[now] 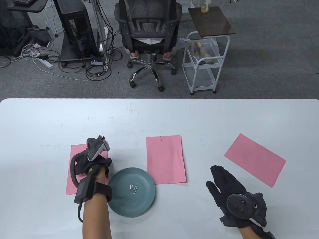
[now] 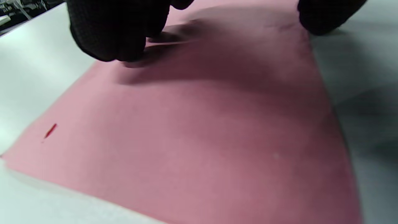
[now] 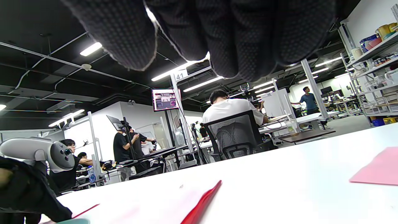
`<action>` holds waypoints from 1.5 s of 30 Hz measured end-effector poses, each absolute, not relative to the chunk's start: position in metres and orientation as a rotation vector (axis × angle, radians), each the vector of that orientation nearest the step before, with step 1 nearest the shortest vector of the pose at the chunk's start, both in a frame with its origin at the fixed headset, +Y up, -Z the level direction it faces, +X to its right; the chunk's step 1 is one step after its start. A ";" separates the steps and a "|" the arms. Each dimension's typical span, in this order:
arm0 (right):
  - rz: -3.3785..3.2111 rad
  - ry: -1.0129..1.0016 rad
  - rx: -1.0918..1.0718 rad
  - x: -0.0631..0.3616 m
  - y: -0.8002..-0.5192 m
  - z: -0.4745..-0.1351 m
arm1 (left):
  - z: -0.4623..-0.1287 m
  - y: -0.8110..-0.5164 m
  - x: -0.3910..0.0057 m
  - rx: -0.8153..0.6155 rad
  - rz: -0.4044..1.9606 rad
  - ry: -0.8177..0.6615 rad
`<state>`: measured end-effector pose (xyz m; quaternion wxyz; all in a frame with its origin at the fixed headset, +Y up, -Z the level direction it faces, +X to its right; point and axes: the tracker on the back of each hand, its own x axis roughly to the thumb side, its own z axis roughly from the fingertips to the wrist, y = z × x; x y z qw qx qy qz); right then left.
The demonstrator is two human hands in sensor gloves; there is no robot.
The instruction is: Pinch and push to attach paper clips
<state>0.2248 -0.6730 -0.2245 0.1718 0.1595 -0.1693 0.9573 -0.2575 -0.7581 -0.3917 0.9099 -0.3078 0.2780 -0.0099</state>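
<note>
Three pink paper sheets lie on the white table. My left hand (image 1: 96,161) rests on the left sheet (image 1: 72,185); in the left wrist view its fingertips (image 2: 115,46) touch the paper (image 2: 199,130) near its far edge. The middle sheet (image 1: 165,160) has a paper clip (image 1: 161,137) on its top edge. The right sheet (image 1: 254,159) lies at an angle. Two loose paper clips (image 1: 133,188) lie in a teal plate (image 1: 119,203). My right hand (image 1: 224,183) lies flat and open on the table between the middle and right sheets, holding nothing.
The table's far edge (image 1: 159,99) borders a grey carpet with an office chair (image 1: 149,32) and a white trolley (image 1: 204,62). The plate sits right beside my left forearm.
</note>
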 end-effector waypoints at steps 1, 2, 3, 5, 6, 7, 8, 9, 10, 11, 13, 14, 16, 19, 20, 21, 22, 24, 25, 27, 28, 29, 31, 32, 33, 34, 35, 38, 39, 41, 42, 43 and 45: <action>2.718 -0.484 0.463 0.224 -0.673 -0.224 | -0.393 -0.758 -0.259 -0.644 -0.007 0.579; 2.723 -0.486 0.471 0.223 -0.672 -0.223 | -0.393 -0.758 -0.260 -0.651 -0.014 0.585; 2.726 -0.488 0.477 0.222 -0.672 -0.222 | -0.393 -0.758 -0.261 -0.643 -0.003 0.587; 2.728 -0.488 0.485 0.221 -0.673 -0.221 | -0.394 -0.758 -0.263 -0.642 0.037 0.608; 2.728 -0.485 0.487 0.221 -0.673 -0.221 | -0.394 -0.757 -0.264 -0.637 0.034 0.619; 2.730 -0.479 0.488 0.221 -0.673 -0.221 | -0.395 -0.757 -0.265 -0.632 0.038 0.627; 2.731 -0.473 0.486 0.221 -0.673 -0.221 | -0.395 -0.757 -0.264 -0.629 0.036 0.629; 2.731 -0.465 0.484 0.221 -0.674 -0.221 | -0.395 -0.757 -0.264 -0.620 0.026 0.631; 2.731 -0.460 0.483 0.221 -0.673 -0.220 | -0.395 -0.757 -0.264 -0.611 0.015 0.632; 2.730 -0.457 0.482 0.221 -0.674 -0.220 | -0.394 -0.757 -0.263 -0.601 0.005 0.631; 2.724 -0.449 0.479 0.221 -0.674 -0.220 | -0.393 -0.758 -0.264 -0.576 -0.002 0.636; 2.723 -0.443 0.479 0.221 -0.674 -0.220 | -0.392 -0.758 -0.265 -0.561 -0.009 0.637; 2.723 -0.438 0.479 0.221 -0.674 -0.220 | -0.391 -0.757 -0.269 -0.539 -0.022 0.636; 2.719 -0.438 0.481 0.221 -0.674 -0.221 | -0.386 -0.755 -0.274 -0.497 -0.022 0.631; 2.717 -0.437 0.482 0.221 -0.674 -0.221 | -0.384 -0.755 -0.276 -0.482 -0.035 0.628; 2.716 -0.435 0.483 0.221 -0.674 -0.222 | -0.382 -0.755 -0.277 -0.463 -0.058 0.623; 2.716 -0.434 0.484 0.221 -0.674 -0.222 | -0.381 -0.755 -0.277 -0.449 -0.067 0.615; 2.718 -0.431 0.488 0.221 -0.674 -0.222 | -0.375 -0.756 -0.278 -0.391 -0.116 0.606; 2.719 -0.429 0.489 0.220 -0.674 -0.222 | -0.373 -0.756 -0.278 -0.366 -0.131 0.605; 2.721 -0.428 0.493 0.220 -0.675 -0.221 | -0.367 -0.755 -0.281 -0.306 -0.149 0.597; 2.722 -0.427 0.495 0.220 -0.675 -0.221 | -0.364 -0.753 -0.282 -0.269 -0.139 0.597; 2.723 -0.425 0.497 0.220 -0.675 -0.221 | -0.360 -0.750 -0.284 -0.237 -0.122 0.596; 2.723 -0.425 0.501 0.219 -0.675 -0.221 | -0.352 -0.741 -0.286 -0.187 -0.085 0.587; 2.723 -0.424 0.503 0.219 -0.675 -0.221 | -0.348 -0.736 -0.287 -0.161 -0.067 0.578; 2.724 -0.422 0.506 0.219 -0.676 -0.220 | -0.345 -0.732 -0.288 -0.140 -0.050 0.568; 2.726 -0.418 0.510 0.218 -0.676 -0.220 | -0.340 -0.726 -0.288 -0.100 -0.020 0.552; 2.727 -0.417 0.513 0.218 -0.676 -0.220 | -0.336 -0.720 -0.287 -0.064 0.004 0.537; 2.731 -0.412 0.524 0.216 -0.677 -0.220 | -0.321 -0.702 -0.285 0.052 0.108 0.488; 2.732 -0.410 0.529 0.216 -0.677 -0.220 | -0.316 -0.696 -0.284 0.092 0.159 0.470; 2.732 -0.396 0.530 0.214 -0.679 -0.219 | -0.304 -0.683 -0.284 0.174 0.290 0.448; 2.726 -0.385 0.531 0.214 -0.680 -0.219 | -0.300 -0.679 -0.284 0.203 0.338 0.438; 2.717 -0.366 0.535 0.213 -0.681 -0.219 | -0.294 -0.675 -0.282 0.235 0.398 0.422; 2.707 -0.344 0.540 0.211 -0.682 -0.219 | -0.284 -0.668 -0.279 0.284 0.508 0.383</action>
